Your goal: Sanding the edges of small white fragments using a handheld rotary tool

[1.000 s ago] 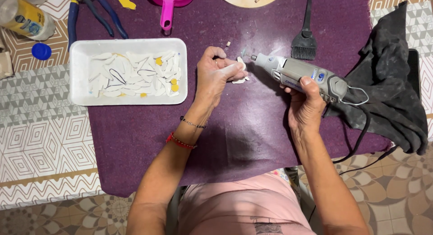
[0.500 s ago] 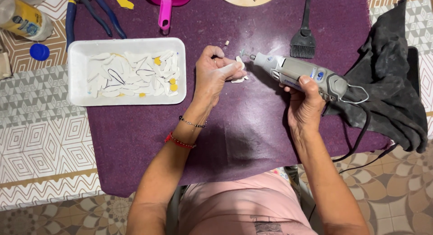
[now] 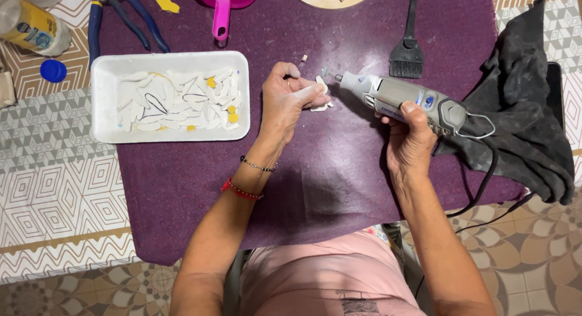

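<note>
Viewed from above, nearest first. Our right hand [image 3: 412, 140] wraps its fingers closed around the grey rotary tool [image 3: 403, 100], whose cord trails off toward the dark cloth [image 3: 527, 97] at the right. The tool's tip points left, just beside a small white piece [image 3: 320, 85], though we cannot tell whether they touch. Our left hand [image 3: 288, 104] pinches that piece between thumb and fingertips [image 3: 306, 93], low over the purple surface [image 3: 339, 188]; a second white piece lies under it. Left of the hand, the white tray [image 3: 103, 104] holds many white pieces, some with yellow bits. We judge the shaping to be partway: one piece is in hand and the tray's stock remains. Farther off lie a black brush [image 3: 407, 55], a pink scoop [image 3: 223, 10] and blue-handled pliers [image 3: 121, 13].
</note>
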